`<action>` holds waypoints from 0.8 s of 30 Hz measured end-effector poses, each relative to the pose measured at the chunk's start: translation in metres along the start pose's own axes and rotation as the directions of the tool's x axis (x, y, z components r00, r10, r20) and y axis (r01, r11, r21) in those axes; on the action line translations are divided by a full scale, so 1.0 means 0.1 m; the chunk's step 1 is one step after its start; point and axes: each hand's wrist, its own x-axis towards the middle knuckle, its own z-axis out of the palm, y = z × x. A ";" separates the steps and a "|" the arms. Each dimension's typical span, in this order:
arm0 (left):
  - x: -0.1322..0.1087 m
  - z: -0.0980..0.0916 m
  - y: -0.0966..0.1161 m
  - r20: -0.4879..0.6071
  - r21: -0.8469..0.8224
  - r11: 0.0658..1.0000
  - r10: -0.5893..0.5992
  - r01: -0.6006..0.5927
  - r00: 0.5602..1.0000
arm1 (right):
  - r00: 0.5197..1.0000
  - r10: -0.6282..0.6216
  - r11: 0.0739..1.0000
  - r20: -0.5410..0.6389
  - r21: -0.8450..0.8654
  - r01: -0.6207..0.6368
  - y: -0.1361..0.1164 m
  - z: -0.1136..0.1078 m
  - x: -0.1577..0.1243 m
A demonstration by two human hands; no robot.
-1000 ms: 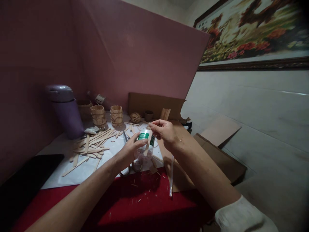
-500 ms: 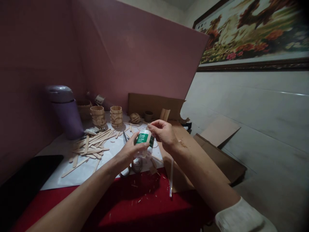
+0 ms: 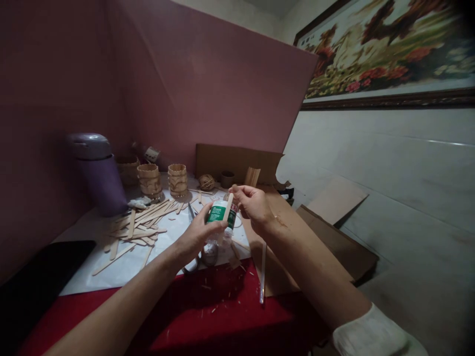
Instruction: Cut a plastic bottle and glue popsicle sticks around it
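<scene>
My left hand [image 3: 198, 232] is closed around a clear plastic bottle [image 3: 217, 213] with a green and white label, held tilted above the table. A pale wooden craft stick [image 3: 228, 206] lies lengthwise against the bottle's side, its lower end near my left thumb. My right hand [image 3: 254, 203] is closed in a pinch at the stick's upper end, beside the bottle's top. Below the bottle, partly hidden by it and my left hand, scissors [image 3: 191, 267] rest on white paper.
Loose craft sticks [image 3: 143, 225] are heaped at left. Behind them stand two stick-covered cups [image 3: 177, 180] and a purple flask [image 3: 102, 178]. A ball of twine [image 3: 206, 182] and a tape roll [image 3: 227, 178] sit farther back. Cardboard [image 3: 276, 267] and a clear rod [image 3: 263, 274] lie at right.
The bottle has turned slightly in my left hand, and more of the craft stick and the label's right part now show. My right fingers stay near the bottle's top.
</scene>
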 end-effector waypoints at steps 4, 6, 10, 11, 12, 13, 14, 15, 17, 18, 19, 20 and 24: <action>0.00 0.00 0.00 0.024 -0.042 0.999 -0.015 0.016 1.000 | 0.998 -0.057 0.998 -0.005 0.009 0.057 -0.04 -0.03 -0.07; 0.00 0.00 0.00 0.021 -0.047 0.999 0.002 -0.001 1.000 | 0.994 -0.096 0.995 0.053 -0.032 0.098 -0.03 -0.03 -0.11; 0.00 -0.01 0.00 0.006 -0.030 0.998 0.055 -0.055 0.998 | 0.987 -0.096 0.992 0.130 -0.063 0.105 0.02 -0.01 -0.15; 0.00 -0.01 0.01 0.010 -0.029 0.998 0.058 -0.058 0.998 | 0.988 -0.081 0.994 0.132 -0.062 0.090 0.03 0.00 -0.15; 0.00 -0.01 0.01 0.017 -0.030 0.998 0.058 -0.058 0.998 | 0.989 -0.066 0.995 0.134 -0.059 0.075 0.03 0.00 -0.15; -0.01 0.00 0.02 0.025 -0.034 0.998 0.057 -0.056 0.998 | 0.989 -0.053 0.997 0.139 -0.057 0.061 0.04 0.00 -0.15; -0.01 0.00 0.03 0.032 -0.038 0.998 0.060 -0.059 0.998 | 0.988 -0.042 0.997 0.146 -0.055 0.051 0.04 0.00 -0.14; -0.01 0.00 0.04 0.036 -0.042 0.997 0.061 -0.059 0.997 | 0.987 -0.033 0.998 0.155 -0.053 0.042 0.04 0.00 -0.14; -0.01 0.01 0.04 0.042 -0.051 0.998 0.047 -0.045 0.998 | 0.985 -0.023 0.998 0.171 -0.047 0.031 0.04 -0.01 -0.13; -0.01 0.02 0.03 0.045 -0.059 0.998 0.035 -0.032 0.998 | 0.985 -0.020 0.999 0.174 -0.043 0.028 0.03 -0.01 -0.13; 0.00 0.02 0.03 0.046 -0.071 0.997 0.025 -0.022 0.999 | 0.985 -0.018 0.999 0.174 -0.038 0.025 0.03 -0.01 -0.12; 0.00 0.02 0.02 0.051 -0.087 0.996 0.016 -0.011 0.999 | 0.985 -0.018 0.999 0.169 -0.034 0.025 0.02 -0.01 -0.12; 0.01 0.00 0.01 0.133 -0.144 0.989 -0.028 0.047 0.991 | 0.989 -0.012 0.999 0.145 -0.030 0.017 0.00 -0.02 -0.10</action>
